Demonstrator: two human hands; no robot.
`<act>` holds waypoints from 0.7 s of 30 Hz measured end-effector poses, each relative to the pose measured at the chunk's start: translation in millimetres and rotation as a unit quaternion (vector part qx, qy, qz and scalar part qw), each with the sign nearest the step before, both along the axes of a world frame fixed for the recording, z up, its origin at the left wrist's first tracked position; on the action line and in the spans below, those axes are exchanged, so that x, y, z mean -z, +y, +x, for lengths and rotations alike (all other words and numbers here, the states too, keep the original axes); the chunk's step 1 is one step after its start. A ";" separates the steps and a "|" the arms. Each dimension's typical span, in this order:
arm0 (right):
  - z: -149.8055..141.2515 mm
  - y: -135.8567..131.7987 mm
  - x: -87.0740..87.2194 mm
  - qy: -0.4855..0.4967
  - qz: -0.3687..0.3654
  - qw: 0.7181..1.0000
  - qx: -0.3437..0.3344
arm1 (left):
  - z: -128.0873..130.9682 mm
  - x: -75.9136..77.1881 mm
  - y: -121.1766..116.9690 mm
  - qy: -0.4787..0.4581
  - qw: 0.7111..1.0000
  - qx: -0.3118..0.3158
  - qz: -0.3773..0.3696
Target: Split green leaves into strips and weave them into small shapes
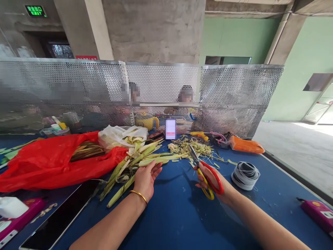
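Right hand [208,177], right of center: gripping scissors [199,165], blades slightly apart, pointing up-left. Left hand [146,177], center: fingers partly curled at a pale husk strip [156,159]; can't tell if pinched. Cuttings pile [196,147] just beyond scissor tips. Cord coil [245,176] farther right; red bag [52,159] at left.

Beyond my blue tabletop [171,215], a perforated metal partition [162,81] spans ten to one o'clock. A green illuminated exit sign [35,11] glows at eleven; a bare concrete wall [153,31] rises at twelve, a pale-green wall [309,48] at one, sunlit grey floor [283,133] at two.
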State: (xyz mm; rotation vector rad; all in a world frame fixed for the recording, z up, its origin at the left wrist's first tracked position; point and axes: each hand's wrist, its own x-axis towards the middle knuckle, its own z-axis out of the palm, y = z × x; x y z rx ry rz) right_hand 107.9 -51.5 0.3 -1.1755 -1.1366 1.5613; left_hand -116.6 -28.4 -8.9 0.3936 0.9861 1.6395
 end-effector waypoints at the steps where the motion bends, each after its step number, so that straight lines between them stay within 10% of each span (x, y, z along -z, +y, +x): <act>1: 0.0 0.9 0.6 -0.017 0.004 1.000 0.003 | -0.1 0.2 0.1 -0.001 1.000 0.001 0.000; 8: 12.0 7.7 1.0 -0.357 0.106 0.928 0.020 | -3.7 -3.9 0.5 -0.024 1.000 -0.004 -0.001; 12: 16.3 0.7 -2.1 -0.663 0.234 0.708 -0.069 | -4.2 -11.8 -2.5 -0.050 0.999 -0.001 -0.001; 14: 15.6 -3.6 -4.8 -0.685 0.262 0.670 -0.118 | -1.5 -14.9 -6.4 -0.064 0.998 0.011 -0.005; 16: 12.4 -6.3 -7.2 -0.647 0.280 0.701 -0.112 | 3.9 -16.0 -12.8 -0.071 0.997 0.036 -0.006; 21: -8.9 -9.5 -2.6 -0.192 0.116 0.974 -0.034 | 25.4 -10.2 -36.5 -0.053 0.991 0.123 -0.023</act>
